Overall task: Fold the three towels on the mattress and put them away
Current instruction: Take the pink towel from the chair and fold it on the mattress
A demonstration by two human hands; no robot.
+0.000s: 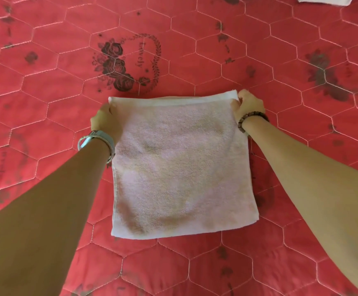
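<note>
A pale pink towel (180, 167) lies flat on the red quilted mattress (45, 82), folded into a rough square with a white hem along its far edge. My left hand (104, 120) pinches the towel's far left corner. My right hand (248, 104), with a bead bracelet on its wrist, grips the far right corner. Both arms reach forward along the towel's sides. A piece of white cloth (325, 0) shows at the top right edge of the view, mostly cut off.
The mattress cover has hexagon stitching and dark rose prints (118, 67) just beyond the towel. Open mattress surface surrounds the towel on every side. A watch sits on my left wrist (96, 139).
</note>
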